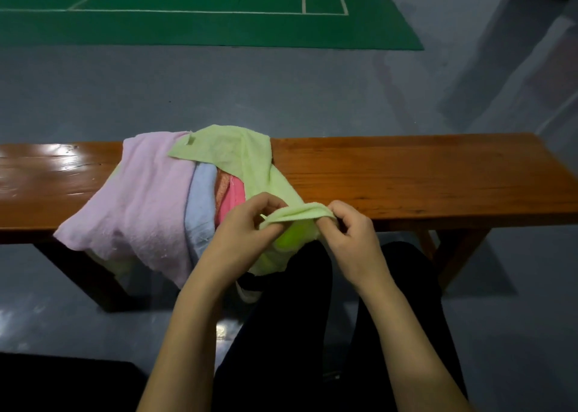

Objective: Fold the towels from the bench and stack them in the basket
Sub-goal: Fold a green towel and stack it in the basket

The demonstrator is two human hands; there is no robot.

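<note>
Nearest the camera, two bare forearms reach forward over dark-clad legs (291, 333). The left hand (247, 227) has its fingers curled and pinches the near edge of a green towel (247, 161) between thumb and fingertips. The right hand (353, 233) pinches the same edge just beside it, fingers bent round the cloth. The stretch of hem between the two hands is held up as a short taut ridge, and the part below it hangs off the front of the bench (406, 177) toward the knees.

The rest of the green towel runs back and left across the bench top, its far corner lying over a pink towel (137, 199). The pink towel is spread wide and droops over the bench's front edge. Between pink and green, a blue towel (200, 205) shows as a narrow strip, and next to it an orange towel (222, 189) and a bright pink towel (233, 199), both mostly covered.

Beyond the bench lies grey floor (250, 92), then a green court mat (200, 23) with white lines.
</note>
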